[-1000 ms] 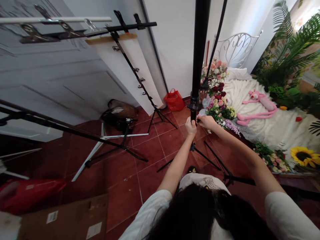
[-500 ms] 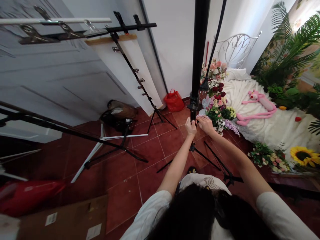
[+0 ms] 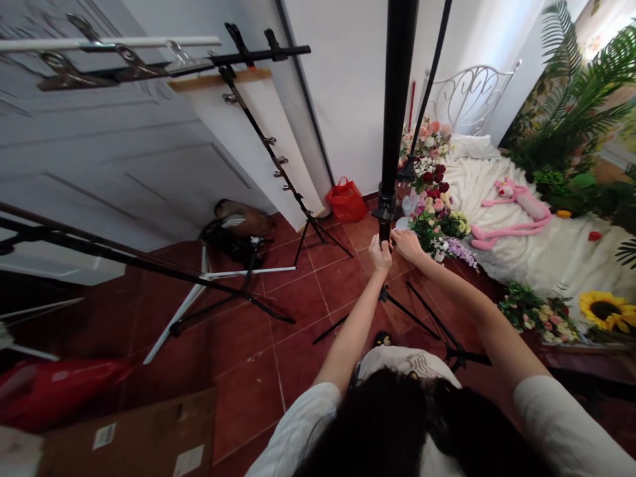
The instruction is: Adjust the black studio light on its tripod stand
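Observation:
A thick black stand pole (image 3: 396, 99) rises upright in front of me, with a black clamp collar (image 3: 385, 204) near its lower part. Just below the collar, my left hand (image 3: 380, 254) is wrapped round the pole. My right hand (image 3: 407, 245) is at the pole's right side, its fingers bent together against a small part I cannot make out. Lower down, the black tripod legs (image 3: 410, 315) spread over the red tiled floor.
On the left are a black stand (image 3: 124, 255), white legs (image 3: 173, 321) and a cardboard box (image 3: 134, 437). A clipped white backdrop (image 3: 283, 146) and red bag (image 3: 346, 201) stand ahead. Flowers (image 3: 437, 205) and a bed with a pink toy (image 3: 531, 205) are at right.
My right hand's fingers have bent in slightly closer to the pole. My left hand keeps its place on the pole.

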The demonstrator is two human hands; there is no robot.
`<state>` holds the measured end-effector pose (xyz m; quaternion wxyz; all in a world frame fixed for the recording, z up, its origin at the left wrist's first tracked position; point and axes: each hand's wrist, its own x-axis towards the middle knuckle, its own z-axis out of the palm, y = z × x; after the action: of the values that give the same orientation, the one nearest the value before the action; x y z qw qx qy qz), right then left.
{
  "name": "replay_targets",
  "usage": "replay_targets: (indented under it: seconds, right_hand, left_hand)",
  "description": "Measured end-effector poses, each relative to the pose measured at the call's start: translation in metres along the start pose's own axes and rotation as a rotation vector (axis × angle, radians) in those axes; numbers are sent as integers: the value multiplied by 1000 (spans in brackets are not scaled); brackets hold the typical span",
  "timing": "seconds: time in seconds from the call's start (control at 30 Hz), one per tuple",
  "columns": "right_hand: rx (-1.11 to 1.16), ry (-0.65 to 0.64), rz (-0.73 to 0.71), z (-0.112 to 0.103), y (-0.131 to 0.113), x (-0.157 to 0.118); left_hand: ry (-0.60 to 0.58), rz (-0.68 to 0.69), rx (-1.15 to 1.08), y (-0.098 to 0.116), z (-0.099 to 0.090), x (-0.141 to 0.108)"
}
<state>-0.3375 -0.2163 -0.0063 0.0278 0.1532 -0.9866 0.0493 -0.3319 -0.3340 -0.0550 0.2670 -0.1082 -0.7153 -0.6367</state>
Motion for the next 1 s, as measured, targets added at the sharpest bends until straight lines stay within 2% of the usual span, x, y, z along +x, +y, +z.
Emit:
replay_targets:
  seconds: [0.07, 0.13, 0.23, 0.37, 0.53, 0.63, 0.73, 0.9, 1.0]
  right_hand:
    - [14, 109, 31, 10, -2, -4]
    - [56, 153, 31, 16, -3, -7]
    - [144, 86, -22, 13, -1, -10]
    - [269, -19, -65, -3, 8, -11]
    - [310, 64, -47, -11, 9, -12]
    - [344, 151, 32, -1, 1, -24]
    - [417, 196, 75, 15, -8, -47]
    - [371, 108, 125, 42, -5, -84]
    - [277, -8, 150, 59, 7, -99]
  left_hand:
    - [-2, -13, -1, 0, 0, 0]
    - [0, -18, -11, -1, 0, -1]
    - [11, -2, -12, -5, 1, 0]
    - [8, 28, 17, -9, 1, 1]
    - [20, 22, 56, -13, 2, 1]
    - [19, 10, 77, -14, 3, 1]
    - [11, -11, 89, -14, 4, 0]
    - [11, -33, 81, -15, 4, -2]
    - [1, -33, 86, -18, 5, -2]
